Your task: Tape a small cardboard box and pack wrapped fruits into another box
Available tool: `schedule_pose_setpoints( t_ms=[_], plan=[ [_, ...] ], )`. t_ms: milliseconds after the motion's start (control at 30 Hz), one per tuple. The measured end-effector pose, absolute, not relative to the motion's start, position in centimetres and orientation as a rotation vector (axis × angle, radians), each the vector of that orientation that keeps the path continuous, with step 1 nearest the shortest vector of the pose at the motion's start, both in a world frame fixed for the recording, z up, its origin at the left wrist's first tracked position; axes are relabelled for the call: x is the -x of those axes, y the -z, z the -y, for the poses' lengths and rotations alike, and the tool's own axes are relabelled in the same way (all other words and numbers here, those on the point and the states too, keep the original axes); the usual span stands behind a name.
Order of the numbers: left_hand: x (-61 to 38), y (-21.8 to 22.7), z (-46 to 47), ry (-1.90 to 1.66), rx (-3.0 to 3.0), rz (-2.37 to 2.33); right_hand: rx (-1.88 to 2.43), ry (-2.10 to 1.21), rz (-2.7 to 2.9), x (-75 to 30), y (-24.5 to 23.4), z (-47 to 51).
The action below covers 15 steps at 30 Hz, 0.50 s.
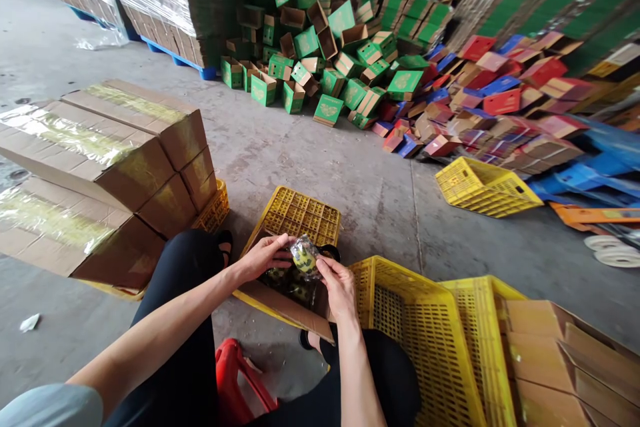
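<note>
In front of me is a small round yellow-green item with dark patches, wrapped in clear plastic [305, 257]. My right hand [340, 287] pinches its lower right side between thumb and fingers. At its left edge, my left hand [265, 256] has thumb and fingertips closed on the plastic. Both hands hover over an open cardboard box [290, 303], which holds several dark, shiny wrapped items partly hidden by my hands. The box rests on an upturned yellow crate [305, 213] between my legs.
Sealed cardboard cartons [135, 180] are stacked at my left. Yellow crates [425, 327] and brown boxes [550, 353] stand at my right. A red stool [235, 373] is beneath me. Ahead lie heaps of green boxes [330, 107] and red-and-blue boxes [500, 100], near another yellow crate [485, 187].
</note>
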<state>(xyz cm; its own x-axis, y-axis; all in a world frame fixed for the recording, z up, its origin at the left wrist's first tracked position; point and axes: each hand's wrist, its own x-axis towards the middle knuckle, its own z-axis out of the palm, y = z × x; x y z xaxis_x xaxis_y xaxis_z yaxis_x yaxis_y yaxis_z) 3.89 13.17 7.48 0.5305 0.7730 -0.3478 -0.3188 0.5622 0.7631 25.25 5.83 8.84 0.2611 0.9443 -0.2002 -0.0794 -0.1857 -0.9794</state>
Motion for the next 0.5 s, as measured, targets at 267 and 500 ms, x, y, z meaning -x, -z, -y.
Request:
schedule_pose_setpoints(
  t_ms=[267, 500],
  plan=[
    [-2.98, -8.45, -12.3, -0.471, -0.744, -0.496, 1.263, -1.201, 1.14, -25.34, -9.67, -5.55],
    [-3.59, -7.54, -12.23, -0.596, -0.683, -0.603, 1.229, -1.209, 1.049, -25.28, -9.66, -5.51]
  ],
)
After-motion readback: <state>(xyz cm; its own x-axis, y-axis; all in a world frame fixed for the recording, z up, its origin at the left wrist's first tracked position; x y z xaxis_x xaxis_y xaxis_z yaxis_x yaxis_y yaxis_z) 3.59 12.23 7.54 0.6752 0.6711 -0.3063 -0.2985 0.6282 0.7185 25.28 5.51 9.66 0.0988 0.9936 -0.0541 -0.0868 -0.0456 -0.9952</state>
